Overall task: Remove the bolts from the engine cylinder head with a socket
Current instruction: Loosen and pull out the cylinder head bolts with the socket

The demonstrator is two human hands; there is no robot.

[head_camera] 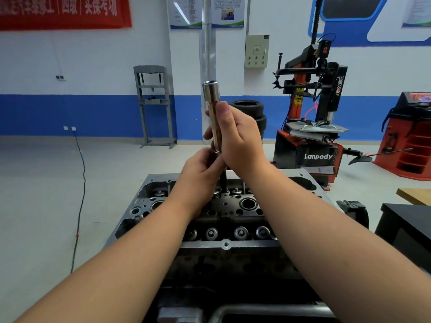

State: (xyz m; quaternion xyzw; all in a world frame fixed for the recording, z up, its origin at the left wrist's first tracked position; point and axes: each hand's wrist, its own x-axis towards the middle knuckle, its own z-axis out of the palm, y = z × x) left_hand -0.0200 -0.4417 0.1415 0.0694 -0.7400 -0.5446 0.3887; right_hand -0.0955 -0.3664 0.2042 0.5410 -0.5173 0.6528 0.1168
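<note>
The engine cylinder head (224,213) lies in front of me, dark metal with round valve springs and several bolt holes. Above its middle, both hands hold a long socket tool upright. Its chrome socket end (210,90) sticks up above my fingers, with a brownish shaft below. My right hand (238,138) grips the shaft, thumb pointing up. My left hand (200,173) pinches the lower part of the tool just under the right hand. A dark thin shaft runs down from my hands to the head; its lower tip is partly hidden.
A red and black tyre changer (312,127) stands behind right, with stacked tyres (249,113) beside it. A grey press frame (155,106) is by the back wall. A black cable (80,183) trails over the floor at left. A dark table (408,220) is at right.
</note>
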